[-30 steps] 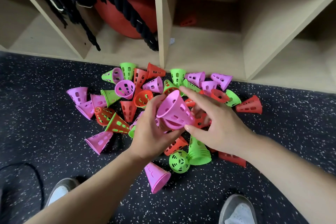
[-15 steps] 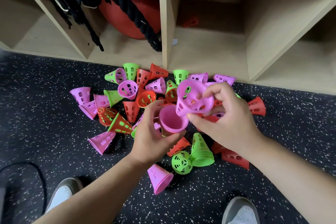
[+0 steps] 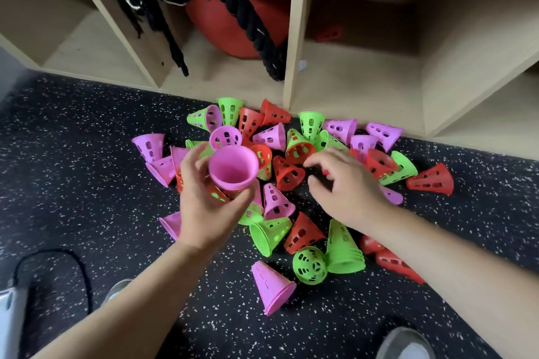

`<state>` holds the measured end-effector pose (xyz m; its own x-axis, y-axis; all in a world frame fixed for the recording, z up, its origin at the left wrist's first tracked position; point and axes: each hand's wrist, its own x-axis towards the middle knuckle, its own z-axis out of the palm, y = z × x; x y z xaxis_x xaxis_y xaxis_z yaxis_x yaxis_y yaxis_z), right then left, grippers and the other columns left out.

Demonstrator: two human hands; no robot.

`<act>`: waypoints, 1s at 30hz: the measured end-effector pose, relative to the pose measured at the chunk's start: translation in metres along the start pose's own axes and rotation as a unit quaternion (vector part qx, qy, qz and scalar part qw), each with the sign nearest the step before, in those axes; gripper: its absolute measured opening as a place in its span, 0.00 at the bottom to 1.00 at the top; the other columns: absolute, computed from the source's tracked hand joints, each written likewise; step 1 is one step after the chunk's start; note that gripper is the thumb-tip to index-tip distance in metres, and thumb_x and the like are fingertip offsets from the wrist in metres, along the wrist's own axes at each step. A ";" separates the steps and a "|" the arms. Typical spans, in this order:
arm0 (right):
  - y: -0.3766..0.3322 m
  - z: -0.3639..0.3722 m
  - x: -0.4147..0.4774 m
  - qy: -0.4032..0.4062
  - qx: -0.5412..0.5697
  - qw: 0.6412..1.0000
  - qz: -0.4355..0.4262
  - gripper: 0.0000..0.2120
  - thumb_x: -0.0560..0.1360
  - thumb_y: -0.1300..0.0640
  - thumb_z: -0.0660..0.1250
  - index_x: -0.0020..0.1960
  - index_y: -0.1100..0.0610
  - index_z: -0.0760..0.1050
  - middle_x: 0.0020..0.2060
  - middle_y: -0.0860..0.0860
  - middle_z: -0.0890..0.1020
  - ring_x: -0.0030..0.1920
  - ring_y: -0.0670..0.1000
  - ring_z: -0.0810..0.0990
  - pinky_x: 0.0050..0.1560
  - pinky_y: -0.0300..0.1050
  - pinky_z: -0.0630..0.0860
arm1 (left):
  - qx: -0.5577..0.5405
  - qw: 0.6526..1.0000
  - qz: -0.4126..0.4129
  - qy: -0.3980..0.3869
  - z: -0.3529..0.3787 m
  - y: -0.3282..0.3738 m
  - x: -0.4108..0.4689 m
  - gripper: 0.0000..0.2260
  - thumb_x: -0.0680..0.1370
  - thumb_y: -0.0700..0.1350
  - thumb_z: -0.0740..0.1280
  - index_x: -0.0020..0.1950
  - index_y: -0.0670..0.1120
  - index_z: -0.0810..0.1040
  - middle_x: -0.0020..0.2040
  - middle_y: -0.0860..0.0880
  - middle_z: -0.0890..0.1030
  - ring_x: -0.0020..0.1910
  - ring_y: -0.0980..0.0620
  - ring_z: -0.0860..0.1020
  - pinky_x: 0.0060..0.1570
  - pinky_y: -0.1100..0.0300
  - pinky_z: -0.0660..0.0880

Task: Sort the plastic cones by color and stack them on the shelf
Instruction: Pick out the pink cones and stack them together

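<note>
Gripping a pink cone [image 3: 233, 167] in the left hand [image 3: 210, 207], lifted over the left side of the pile [image 3: 287, 175], wide mouth tipped at the camera. Hovering the right hand [image 3: 347, 186] just beside it, fingers loosely curled, holding nothing, low over mid-pile. Further right, more cones strewn on the floor [image 3: 87, 154] before the shelf [image 3: 294, 38].

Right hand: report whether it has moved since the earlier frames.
Yes. The right hand, then raised beside the pink plastic cone stack, has dropped towards the red perforated plastic cone lying on the speckled black floor.
</note>
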<state>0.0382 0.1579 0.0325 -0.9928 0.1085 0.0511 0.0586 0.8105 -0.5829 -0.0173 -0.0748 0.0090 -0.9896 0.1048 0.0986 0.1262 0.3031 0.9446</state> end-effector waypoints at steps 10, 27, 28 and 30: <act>0.015 0.081 0.009 -0.105 -0.188 0.974 -0.075 0.06 0.68 0.67 0.71 0.42 0.57 0.80 0.38 0.51 0.81 0.43 0.57 0.79 0.32 0.48 0.77 | 0.033 0.999 -0.002 0.031 -0.033 -0.024 0.010 0.43 0.64 0.50 0.83 0.73 0.52 0.63 0.64 0.52 0.75 0.59 0.53 0.79 0.55 0.58 0.79; -0.088 -0.002 0.048 0.006 0.264 0.956 0.131 0.05 0.78 0.52 0.69 0.46 0.45 0.84 0.31 0.37 0.82 0.30 0.37 0.78 0.37 0.38 0.73 | 0.007 1.000 -0.001 -0.030 -0.018 -0.019 0.011 0.44 0.63 0.39 0.84 0.72 0.55 0.63 0.58 0.65 0.78 0.60 0.62 0.78 0.55 0.56 0.80; -0.084 0.003 0.049 0.029 0.274 0.950 0.146 0.06 0.78 0.52 0.68 0.45 0.46 0.84 0.33 0.39 0.84 0.31 0.38 0.77 0.37 0.41 0.74 | 0.001 1.000 -0.004 -0.023 -0.019 -0.020 0.012 0.44 0.63 0.39 0.84 0.73 0.54 0.63 0.58 0.63 0.78 0.60 0.61 0.78 0.54 0.58 0.80; -0.071 0.015 0.049 0.060 0.264 0.951 0.153 0.07 0.78 0.53 0.67 0.45 0.49 0.84 0.35 0.44 0.85 0.32 0.40 0.77 0.37 0.46 0.77 | 0.000 1.000 -0.002 -0.008 -0.023 -0.022 0.012 0.44 0.64 0.40 0.84 0.74 0.52 0.63 0.60 0.58 0.77 0.59 0.60 0.78 0.52 0.65 0.79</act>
<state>-0.0159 0.0971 0.0637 -0.9172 0.3824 -0.1121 0.2500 0.3331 -0.9091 -0.0334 -0.1022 -0.0037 -0.9888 0.1192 0.0901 0.1227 0.3038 0.9448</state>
